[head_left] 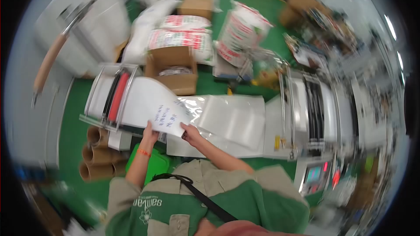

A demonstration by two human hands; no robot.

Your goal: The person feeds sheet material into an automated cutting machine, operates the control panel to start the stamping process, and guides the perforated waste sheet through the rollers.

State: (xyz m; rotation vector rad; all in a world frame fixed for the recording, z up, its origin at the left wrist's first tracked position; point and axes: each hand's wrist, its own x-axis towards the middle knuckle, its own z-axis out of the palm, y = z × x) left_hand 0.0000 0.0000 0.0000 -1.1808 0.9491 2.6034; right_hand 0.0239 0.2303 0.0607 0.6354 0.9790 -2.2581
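1. Left hand (150, 133): orange band at the wrist; fingers closed on the near edge of the white sheet (144, 100).
2. Right hand (189, 133): apart from the left, closed on the sheet's right corner.
3. White sheet: blue handwriting near the hands; extends leftward to the red roller (118, 97), set beside a black one.
4. Glossy film (236, 124): flat, right of the sheet.
5. Green container (153, 164): below the hands.
6. Cardboard tubes (94, 154): stacked, lower left.
7. Cardboard box (183, 85): open, beyond the sheet.
8. Dark rollers (314, 111): right, blurred.
9. White sacks (186, 40): beyond the box.
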